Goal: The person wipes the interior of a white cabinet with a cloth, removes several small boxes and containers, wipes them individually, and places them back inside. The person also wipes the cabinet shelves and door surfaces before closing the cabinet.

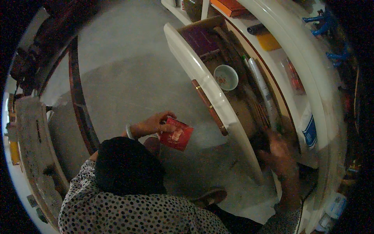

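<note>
My left hand (167,121) grips a red printed card or packet (177,135) by its upper edge, with the thumb across its face. The packet bears gold-coloured print and is held above the floor. My right hand (277,150) reaches into the near end of a pulled-out drawer (204,70) with a white front. That hand is blurred, and whether its fingers hold anything cannot be made out. Inside the drawer are a white bowl (226,77) with small brownish bits, a dark purple box (200,41), a clear plastic-looking roll (260,79) and several thin sticks (260,114).
A brown handle (209,106) is fixed to the drawer front. Above the drawer, a white shelf holds an orange box (229,7), a yellow item (268,42) and a blue-and-white packet (309,131). A worn bench-like surface (36,146) stands at the left, beyond grey floor (125,87).
</note>
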{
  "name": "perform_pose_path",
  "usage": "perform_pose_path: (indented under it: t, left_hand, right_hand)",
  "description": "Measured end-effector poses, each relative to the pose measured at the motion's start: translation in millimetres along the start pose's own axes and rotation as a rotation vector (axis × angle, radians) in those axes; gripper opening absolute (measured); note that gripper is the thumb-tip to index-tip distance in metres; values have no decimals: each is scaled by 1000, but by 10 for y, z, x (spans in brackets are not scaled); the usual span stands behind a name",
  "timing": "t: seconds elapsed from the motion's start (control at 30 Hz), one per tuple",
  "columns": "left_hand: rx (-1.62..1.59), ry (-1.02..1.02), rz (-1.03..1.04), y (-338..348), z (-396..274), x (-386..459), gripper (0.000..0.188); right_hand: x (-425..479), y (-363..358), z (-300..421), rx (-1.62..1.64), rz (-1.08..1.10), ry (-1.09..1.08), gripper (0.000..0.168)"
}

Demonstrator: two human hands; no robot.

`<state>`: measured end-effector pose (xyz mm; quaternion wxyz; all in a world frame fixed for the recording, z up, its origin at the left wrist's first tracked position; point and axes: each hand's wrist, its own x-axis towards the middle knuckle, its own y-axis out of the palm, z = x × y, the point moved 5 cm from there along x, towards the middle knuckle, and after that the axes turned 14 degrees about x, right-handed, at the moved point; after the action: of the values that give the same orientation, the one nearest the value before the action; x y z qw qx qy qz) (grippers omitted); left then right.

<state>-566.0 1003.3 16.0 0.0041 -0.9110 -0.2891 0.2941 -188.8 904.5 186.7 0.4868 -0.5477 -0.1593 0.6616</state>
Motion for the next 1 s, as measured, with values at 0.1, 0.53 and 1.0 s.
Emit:
perform_pose_path:
  t: [0.1,0.53,1.0]
  left_hand:
    - [-26,150,51,-121,-596,-131,65]
    - [149,339,166,221,-2248,-148,74]
    - [307,436,195,120,-2056,-40,49]
  right_hand:
    - [-246,-207,874,43,-71,-234,82]
    - [-607,-32,1547,67,-413,-667,96]
    - [-163,-308,544,327,-586,-312,88]
